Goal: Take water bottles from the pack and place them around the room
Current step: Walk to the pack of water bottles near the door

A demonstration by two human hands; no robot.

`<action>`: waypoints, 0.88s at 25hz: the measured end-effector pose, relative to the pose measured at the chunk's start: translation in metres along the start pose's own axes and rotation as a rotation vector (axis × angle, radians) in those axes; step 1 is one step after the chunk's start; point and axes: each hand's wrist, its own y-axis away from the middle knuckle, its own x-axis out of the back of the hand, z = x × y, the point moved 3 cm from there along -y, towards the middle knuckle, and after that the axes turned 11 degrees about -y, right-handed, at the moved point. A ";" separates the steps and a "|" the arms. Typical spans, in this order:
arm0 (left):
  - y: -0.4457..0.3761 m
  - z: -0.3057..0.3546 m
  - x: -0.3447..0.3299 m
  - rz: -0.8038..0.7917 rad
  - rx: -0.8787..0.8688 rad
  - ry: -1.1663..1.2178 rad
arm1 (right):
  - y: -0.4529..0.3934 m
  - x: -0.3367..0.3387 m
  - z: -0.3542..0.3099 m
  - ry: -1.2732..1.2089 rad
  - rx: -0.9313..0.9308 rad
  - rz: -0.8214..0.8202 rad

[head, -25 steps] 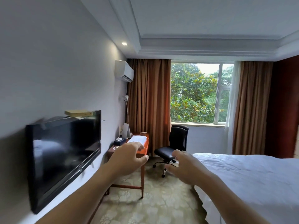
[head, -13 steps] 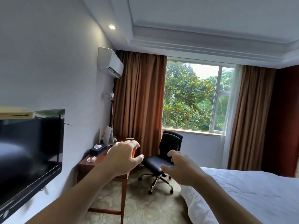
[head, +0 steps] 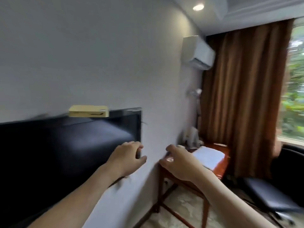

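Both hands empty, no bottle or pack in view. Left hand (head: 126,156) and right hand (head: 179,162) reach forward, fingers loosely apart, likely heading for the bench (head: 222,165).

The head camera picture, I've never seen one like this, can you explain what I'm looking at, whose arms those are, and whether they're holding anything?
The picture comes from a wide-angle camera worn on a person's head, so the two bare arms reaching forward are that person's own. The left hand and right hand are both open and empty; no water bottle shows in this blurred view. Ahead is a wall with a black television, a small yellowish box sitting on its top edge, and an air conditioner higher up. To the right stands a wooden desk carrying a white folded item, then a black office chair, brown curtains and a window.
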 end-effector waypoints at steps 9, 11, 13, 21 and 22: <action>0.187 -0.087 0.124 0.119 0.670 -0.493 | -0.008 -0.113 -0.195 -0.156 0.762 -0.450; 0.250 -0.098 0.167 0.137 0.811 -0.599 | 0.025 -0.134 -0.251 -0.211 0.886 -0.522; 0.320 -0.101 0.208 0.179 0.958 -0.686 | 0.067 -0.152 -0.306 -0.258 1.004 -0.583; 0.521 -0.060 0.312 0.330 1.394 -0.873 | 0.258 -0.179 -0.485 -0.523 1.384 -0.846; 0.542 -0.050 0.320 0.318 1.457 -0.892 | 0.282 -0.181 -0.498 -0.531 1.431 -0.894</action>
